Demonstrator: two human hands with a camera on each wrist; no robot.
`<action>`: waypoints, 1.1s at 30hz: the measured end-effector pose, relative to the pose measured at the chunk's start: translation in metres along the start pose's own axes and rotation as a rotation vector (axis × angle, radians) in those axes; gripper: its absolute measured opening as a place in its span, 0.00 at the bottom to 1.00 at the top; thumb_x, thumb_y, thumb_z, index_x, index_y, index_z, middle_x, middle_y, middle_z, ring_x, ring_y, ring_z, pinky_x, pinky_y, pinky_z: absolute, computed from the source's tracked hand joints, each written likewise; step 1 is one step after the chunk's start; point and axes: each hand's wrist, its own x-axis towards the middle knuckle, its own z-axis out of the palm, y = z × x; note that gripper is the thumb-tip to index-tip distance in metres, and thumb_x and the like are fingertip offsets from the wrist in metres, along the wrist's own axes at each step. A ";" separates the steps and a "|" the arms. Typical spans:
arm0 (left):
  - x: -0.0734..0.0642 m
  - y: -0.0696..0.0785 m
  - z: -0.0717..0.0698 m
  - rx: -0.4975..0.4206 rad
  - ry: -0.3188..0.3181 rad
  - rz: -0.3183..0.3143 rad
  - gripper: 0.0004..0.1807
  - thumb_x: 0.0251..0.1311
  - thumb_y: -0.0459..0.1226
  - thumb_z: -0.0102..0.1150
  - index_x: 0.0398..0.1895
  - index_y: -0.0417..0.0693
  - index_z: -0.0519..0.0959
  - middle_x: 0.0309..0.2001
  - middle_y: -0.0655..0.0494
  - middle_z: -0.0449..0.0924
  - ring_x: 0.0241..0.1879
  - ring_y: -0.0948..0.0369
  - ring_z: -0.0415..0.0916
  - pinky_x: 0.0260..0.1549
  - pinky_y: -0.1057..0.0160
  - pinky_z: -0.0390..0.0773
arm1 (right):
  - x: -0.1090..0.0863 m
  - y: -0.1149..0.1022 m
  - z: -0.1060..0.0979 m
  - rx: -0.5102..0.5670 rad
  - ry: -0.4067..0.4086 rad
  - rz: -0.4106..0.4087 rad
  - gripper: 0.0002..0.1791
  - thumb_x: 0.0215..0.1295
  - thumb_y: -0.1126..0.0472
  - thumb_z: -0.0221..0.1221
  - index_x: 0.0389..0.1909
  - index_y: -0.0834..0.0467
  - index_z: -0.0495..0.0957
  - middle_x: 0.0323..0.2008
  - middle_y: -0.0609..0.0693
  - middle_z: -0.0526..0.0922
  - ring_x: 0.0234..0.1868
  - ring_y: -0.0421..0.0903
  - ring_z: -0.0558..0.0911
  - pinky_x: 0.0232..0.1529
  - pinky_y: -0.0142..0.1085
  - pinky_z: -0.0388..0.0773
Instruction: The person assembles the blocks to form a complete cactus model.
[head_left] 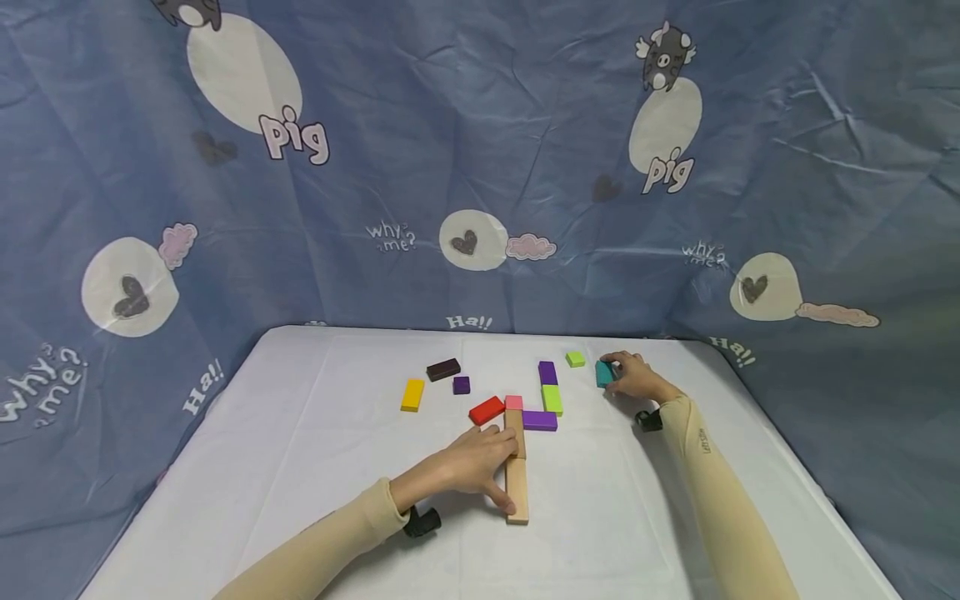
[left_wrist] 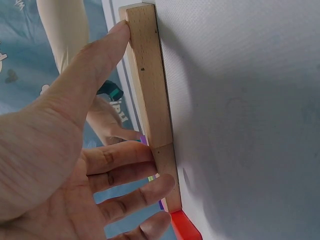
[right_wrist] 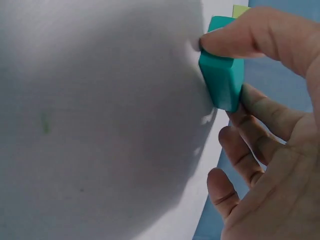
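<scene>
Two wooden blocks lie end to end under the left hand, forming one straight line on the white table. The left thumb touches the nearer block close to its near end, and the other fingers, spread and relaxed, reach the farther one; they touch the wood without curling round it. The right hand pinches a teal block between thumb and fingers, the thumb on one side and the fingertips on the other.

Just beyond the left fingertips, a pink block sits at the far end of the wooden line, with a red block beside it. To the right of those fingers a long purple block lies crosswise, and past it a lime block leads on to another purple block. A small green block rests a little left of the right fingers and beyond them. Farther out past the left fingers, toward the left, are a yellow block, a dark brown block and a dark purple cube.
</scene>
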 end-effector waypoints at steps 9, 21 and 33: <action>0.000 0.001 0.000 0.000 -0.007 -0.008 0.40 0.34 0.67 0.70 0.48 0.53 0.76 0.40 0.66 0.67 0.40 0.65 0.65 0.45 0.61 0.71 | -0.002 0.001 -0.001 0.067 -0.013 0.018 0.37 0.53 0.57 0.65 0.64 0.64 0.67 0.57 0.67 0.71 0.55 0.62 0.67 0.54 0.55 0.68; 0.001 0.001 0.000 0.000 -0.012 -0.012 0.41 0.33 0.67 0.70 0.48 0.53 0.76 0.40 0.65 0.67 0.41 0.65 0.66 0.45 0.61 0.71 | -0.005 0.005 0.002 0.111 0.026 0.007 0.36 0.54 0.55 0.66 0.61 0.69 0.68 0.55 0.69 0.75 0.54 0.61 0.76 0.53 0.52 0.72; 0.001 0.001 0.000 -0.003 -0.010 -0.006 0.41 0.34 0.67 0.70 0.48 0.53 0.75 0.40 0.66 0.68 0.41 0.65 0.66 0.45 0.61 0.71 | -0.002 -0.032 -0.001 0.104 0.079 -0.082 0.32 0.55 0.54 0.66 0.59 0.64 0.73 0.53 0.62 0.76 0.51 0.57 0.71 0.47 0.48 0.70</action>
